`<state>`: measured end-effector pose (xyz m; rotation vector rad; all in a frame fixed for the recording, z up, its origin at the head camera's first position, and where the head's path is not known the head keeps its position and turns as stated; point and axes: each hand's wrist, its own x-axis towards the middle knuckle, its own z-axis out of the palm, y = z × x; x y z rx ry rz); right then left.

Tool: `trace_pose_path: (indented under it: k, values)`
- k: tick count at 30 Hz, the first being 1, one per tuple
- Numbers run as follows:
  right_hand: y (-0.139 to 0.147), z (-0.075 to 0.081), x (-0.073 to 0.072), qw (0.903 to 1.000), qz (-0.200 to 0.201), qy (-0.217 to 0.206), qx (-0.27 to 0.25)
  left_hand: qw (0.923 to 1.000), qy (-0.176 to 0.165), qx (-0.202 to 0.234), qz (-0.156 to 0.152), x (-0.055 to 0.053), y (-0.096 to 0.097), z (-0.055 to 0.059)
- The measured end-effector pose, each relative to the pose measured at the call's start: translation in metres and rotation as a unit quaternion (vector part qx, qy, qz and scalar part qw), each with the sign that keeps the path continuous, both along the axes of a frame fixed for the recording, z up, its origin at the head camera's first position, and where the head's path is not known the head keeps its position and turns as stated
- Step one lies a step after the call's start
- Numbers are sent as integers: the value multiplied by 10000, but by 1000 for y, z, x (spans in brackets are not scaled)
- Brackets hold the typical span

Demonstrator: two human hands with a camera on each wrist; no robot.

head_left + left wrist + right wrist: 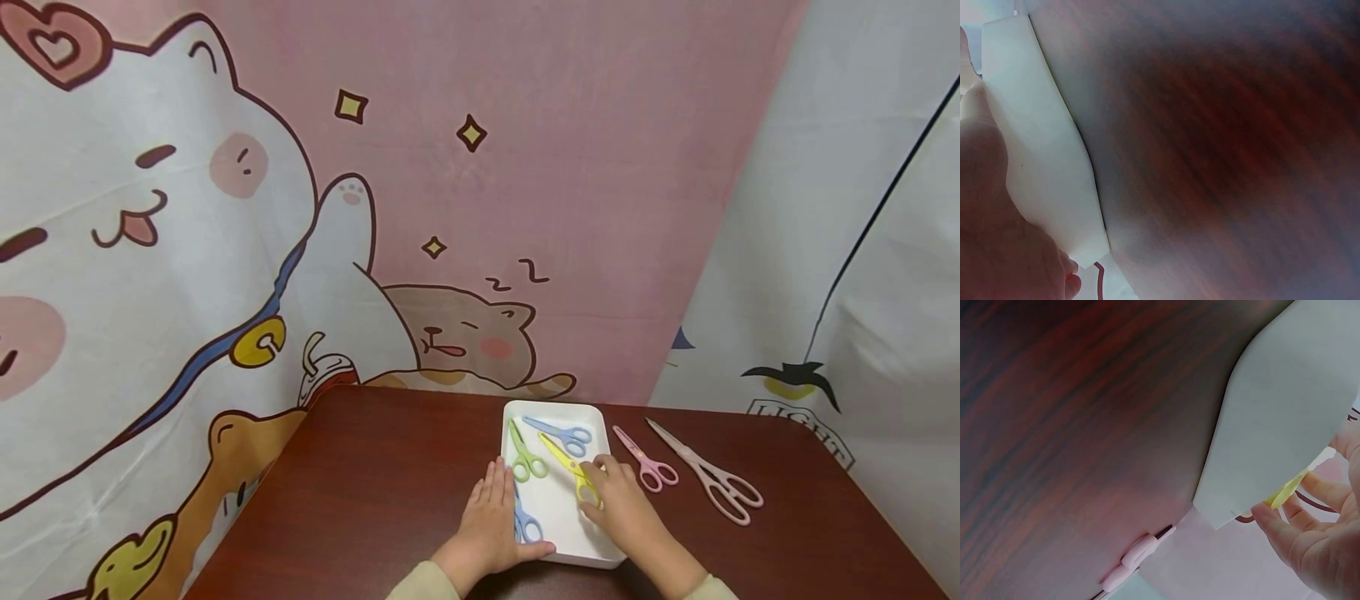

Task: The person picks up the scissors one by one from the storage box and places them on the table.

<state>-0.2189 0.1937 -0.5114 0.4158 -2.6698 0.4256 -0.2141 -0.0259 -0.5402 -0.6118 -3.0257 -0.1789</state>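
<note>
A white tray [551,517] holds several small scissors. My right hand [622,508] pinches the yellow scissors [561,452] near their handles, over the tray's right side; the right wrist view shows fingers and thumb on the yellow scissors [1286,491] just past the tray wall [1272,425]. Along the tray's left edge lies my left hand [487,521], its fingers straight and its thumb spread towards the near edge. Green scissors [521,448] and blue scissors [558,432] lie in the tray's far half. Another blue pair [529,527] is partly hidden by my left hand.
Right of the tray, small pink scissors [643,460] and larger pale pink scissors [705,473] lie on the dark red-brown table [397,475]. Behind the table hangs a cloth [600,208] with cartoon animals.
</note>
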Motion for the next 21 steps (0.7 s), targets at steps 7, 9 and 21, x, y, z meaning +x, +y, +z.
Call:
trace_pose_path:
  k: [7,9,21]
  values:
    - [4,5,-1,10000,5,29,-67,9999,103,-62,-5,0,-1,-2]
    - [6,6,0,10000,-7,27,-90,9999,115,-70,-6,0,-1,-2]
    - [18,7,-2,9993,-11,226,-312,10000,65,51,-11,0,-1,-1]
